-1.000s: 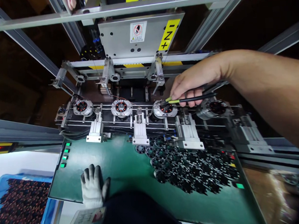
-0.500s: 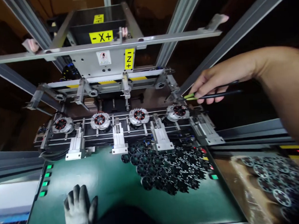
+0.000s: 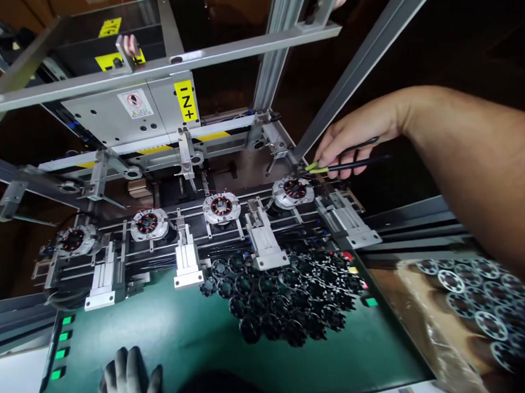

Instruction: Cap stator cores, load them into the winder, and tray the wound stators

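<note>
At the right of the head view, my bare right hand (image 3: 348, 148) is closed around pliers (image 3: 320, 169) with green-and-black handles. Their tips reach the wires behind the rightmost wound motor stator (image 3: 294, 190); I cannot tell whether the jaws are closed. To the left in the same row sit more stators, one near the middle (image 3: 221, 208) and another beside it (image 3: 149, 224), each in a white holder with loose copper wires. My left hand (image 3: 125, 382), in a grey-white glove, rests flat with fingers spread on the green work surface (image 3: 163, 325).
Many black ring-shaped parts (image 3: 281, 301) crowd the right half of the green surface. Metal clamp blocks (image 3: 265, 237) stand before the stators. A metal crossbar (image 3: 220, 53) spans above. Green buttons (image 3: 62, 353) line the left edge. At right, a box (image 3: 428, 328) holds more rings.
The camera view has turned, so the machine appears shifted left and tilted. The pliers stay by the rightmost stator, and my left hand still lies on the green surface.
</note>
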Tool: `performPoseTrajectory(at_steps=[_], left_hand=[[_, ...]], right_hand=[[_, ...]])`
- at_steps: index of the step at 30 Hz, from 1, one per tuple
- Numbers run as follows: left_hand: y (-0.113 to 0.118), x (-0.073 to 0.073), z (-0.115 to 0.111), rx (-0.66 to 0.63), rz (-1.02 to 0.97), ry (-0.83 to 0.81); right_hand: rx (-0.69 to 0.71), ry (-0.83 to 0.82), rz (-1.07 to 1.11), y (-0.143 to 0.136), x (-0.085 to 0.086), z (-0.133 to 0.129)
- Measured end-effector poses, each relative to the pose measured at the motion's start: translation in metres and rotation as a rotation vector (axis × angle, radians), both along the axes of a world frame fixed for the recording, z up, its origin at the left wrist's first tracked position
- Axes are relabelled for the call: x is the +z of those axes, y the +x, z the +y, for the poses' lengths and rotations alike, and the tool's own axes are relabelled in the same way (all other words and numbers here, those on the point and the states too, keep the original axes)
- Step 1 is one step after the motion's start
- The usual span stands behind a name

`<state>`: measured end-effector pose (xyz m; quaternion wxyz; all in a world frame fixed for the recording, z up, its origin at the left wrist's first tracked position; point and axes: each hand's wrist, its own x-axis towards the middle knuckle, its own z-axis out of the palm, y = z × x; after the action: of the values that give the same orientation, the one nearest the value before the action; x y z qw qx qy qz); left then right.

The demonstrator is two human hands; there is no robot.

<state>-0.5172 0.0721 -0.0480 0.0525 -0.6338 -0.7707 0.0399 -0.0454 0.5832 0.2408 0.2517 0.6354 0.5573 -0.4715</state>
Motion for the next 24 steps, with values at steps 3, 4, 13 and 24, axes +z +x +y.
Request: performPoseTrajectory(at_steps=[3, 4, 13, 24], left_hand=[[-0.001, -0.001, -0.001, 0.032, 0.026, -0.054], [-0.001, -0.001, -0.001, 0.055, 0.028, -0.077], [0.001, 0.002, 0.000, 0.039, 0.054, -0.075], [0.002, 0.005, 0.002, 0.031, 0.010, -0.063]], right_hand=[[-0.015, 0.020, -0.025, -0.007, 0.000, -0.002], [-0.019, 0.030, -0.038, -0.010, -0.001, -0.003], [0.098, 0.124, 0.060, -0.019, 0.000, -0.004], [0.079, 0.043, -0.113, -0.034, 0.014, -0.015]])
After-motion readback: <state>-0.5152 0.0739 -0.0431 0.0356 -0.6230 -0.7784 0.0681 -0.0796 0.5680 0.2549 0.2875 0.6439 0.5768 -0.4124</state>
